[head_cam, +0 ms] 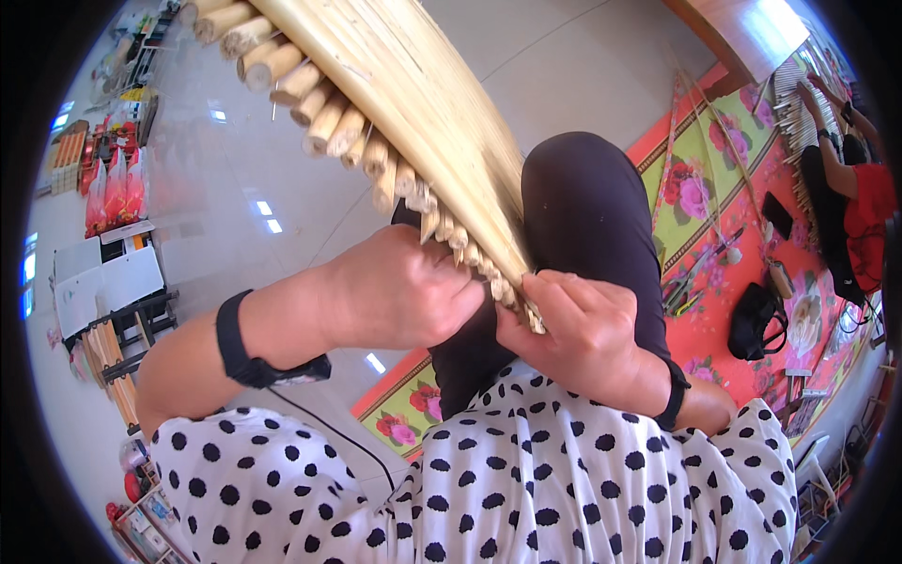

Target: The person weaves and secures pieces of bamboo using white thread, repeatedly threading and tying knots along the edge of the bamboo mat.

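Note:
A panel of pale plant stalks, bound side by side, slants from the top of the view down to my lap. Its row of cut stalk ends faces left, with short bits of thread or wire sticking out between some of them. My right hand grips the panel's near end, thumb and fingers around the edge. Curled tightly beside the nearer stalk ends is my left hand; whatever its fingertips may pinch is hidden. Black straps circle both wrists, and a cabled device hangs on the left one.
My dark-trousered knee rises right of the panel. On the flowered red mat lie scissors, a black bag and long thin strips. At far right, another person's arms reach over more stalks.

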A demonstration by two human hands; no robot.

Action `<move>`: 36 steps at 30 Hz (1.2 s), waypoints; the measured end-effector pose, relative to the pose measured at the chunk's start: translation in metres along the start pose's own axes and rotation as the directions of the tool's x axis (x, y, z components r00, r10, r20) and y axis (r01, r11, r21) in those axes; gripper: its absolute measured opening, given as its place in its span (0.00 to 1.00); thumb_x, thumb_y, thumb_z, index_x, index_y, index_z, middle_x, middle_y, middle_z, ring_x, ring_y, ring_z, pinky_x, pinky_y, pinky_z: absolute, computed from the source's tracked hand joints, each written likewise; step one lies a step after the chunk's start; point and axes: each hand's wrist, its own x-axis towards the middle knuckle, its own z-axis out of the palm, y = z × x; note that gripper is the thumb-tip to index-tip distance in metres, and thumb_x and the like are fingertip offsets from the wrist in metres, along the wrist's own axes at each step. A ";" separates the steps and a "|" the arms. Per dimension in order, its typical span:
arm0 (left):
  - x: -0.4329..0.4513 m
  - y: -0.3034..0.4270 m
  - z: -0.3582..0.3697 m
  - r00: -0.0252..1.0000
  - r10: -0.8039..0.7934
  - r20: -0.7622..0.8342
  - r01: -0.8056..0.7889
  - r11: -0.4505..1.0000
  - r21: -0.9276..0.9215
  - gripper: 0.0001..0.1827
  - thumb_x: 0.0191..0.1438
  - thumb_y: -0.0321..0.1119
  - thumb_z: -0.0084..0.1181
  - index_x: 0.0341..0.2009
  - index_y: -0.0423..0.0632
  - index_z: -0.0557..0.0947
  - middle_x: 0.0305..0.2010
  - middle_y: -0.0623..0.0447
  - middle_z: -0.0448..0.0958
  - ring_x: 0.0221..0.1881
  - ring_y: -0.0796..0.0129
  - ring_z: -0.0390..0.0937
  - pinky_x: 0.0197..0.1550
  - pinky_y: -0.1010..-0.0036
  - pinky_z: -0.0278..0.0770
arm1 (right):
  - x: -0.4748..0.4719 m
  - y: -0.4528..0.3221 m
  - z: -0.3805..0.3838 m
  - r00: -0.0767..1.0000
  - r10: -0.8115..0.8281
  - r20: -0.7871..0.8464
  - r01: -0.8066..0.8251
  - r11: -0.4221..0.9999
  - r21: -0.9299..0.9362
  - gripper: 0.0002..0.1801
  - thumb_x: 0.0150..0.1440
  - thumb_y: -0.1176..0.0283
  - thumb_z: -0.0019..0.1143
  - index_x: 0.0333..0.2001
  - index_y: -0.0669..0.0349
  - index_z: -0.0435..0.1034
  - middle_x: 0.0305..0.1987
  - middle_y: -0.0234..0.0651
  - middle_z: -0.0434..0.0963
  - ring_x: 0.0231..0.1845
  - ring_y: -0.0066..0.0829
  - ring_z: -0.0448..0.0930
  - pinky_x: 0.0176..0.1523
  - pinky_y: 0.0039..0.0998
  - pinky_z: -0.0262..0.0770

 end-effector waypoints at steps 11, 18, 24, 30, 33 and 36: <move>-0.001 -0.014 -0.039 0.953 -0.294 0.077 0.302 0.941 -0.149 0.13 0.48 0.36 0.63 0.20 0.49 0.73 0.20 0.54 0.66 0.20 0.63 0.72 0.21 0.69 0.71 | 0.005 0.008 0.000 0.995 -0.052 -0.091 0.045 0.997 -0.068 0.10 0.38 0.74 0.67 0.26 0.63 0.72 0.23 0.33 0.77 0.20 0.28 0.79 0.23 0.25 0.78; 0.013 -0.007 -0.003 0.977 -0.211 -0.036 0.192 0.937 -0.294 0.07 0.49 0.35 0.60 0.33 0.50 0.81 0.36 0.54 0.77 0.39 0.60 0.76 0.42 0.65 0.74 | 0.004 0.006 -0.001 0.996 -0.054 -0.070 0.051 0.998 -0.041 0.11 0.38 0.74 0.67 0.26 0.63 0.72 0.23 0.33 0.76 0.19 0.28 0.78 0.23 0.25 0.77; 0.016 -0.009 0.003 0.989 -0.146 -0.022 0.133 0.946 -0.296 0.13 0.43 0.36 0.60 0.37 0.54 0.83 0.41 0.55 0.79 0.46 0.59 0.76 0.51 0.63 0.73 | 0.004 0.008 -0.004 0.999 -0.027 -0.040 0.027 1.000 -0.012 0.12 0.38 0.71 0.69 0.23 0.61 0.70 0.20 0.31 0.73 0.18 0.28 0.77 0.22 0.26 0.75; 0.022 -0.006 0.000 0.992 -0.082 -0.093 0.066 0.985 -0.159 0.09 0.37 0.35 0.60 0.28 0.52 0.81 0.32 0.55 0.77 0.35 0.57 0.77 0.39 0.62 0.74 | 0.002 0.009 -0.007 0.997 0.055 0.055 -0.056 0.998 0.021 0.15 0.39 0.69 0.69 0.19 0.58 0.66 0.17 0.31 0.68 0.16 0.29 0.75 0.20 0.28 0.73; 0.023 -0.006 -0.001 0.994 -0.068 -0.089 0.051 0.982 -0.181 0.08 0.37 0.34 0.59 0.27 0.51 0.81 0.30 0.54 0.77 0.34 0.56 0.76 0.37 0.61 0.74 | 0.002 0.008 -0.004 0.998 0.052 0.020 -0.053 0.998 0.035 0.16 0.39 0.69 0.69 0.17 0.58 0.65 0.16 0.31 0.67 0.15 0.30 0.74 0.19 0.28 0.72; 0.022 -0.002 -0.002 0.995 -0.095 -0.031 0.088 0.979 -0.184 0.09 0.38 0.33 0.59 0.29 0.50 0.81 0.32 0.53 0.78 0.35 0.56 0.77 0.39 0.61 0.74 | 0.001 0.009 -0.002 0.999 0.040 0.010 -0.040 0.999 0.037 0.15 0.39 0.69 0.69 0.17 0.58 0.65 0.16 0.31 0.67 0.15 0.30 0.74 0.19 0.28 0.72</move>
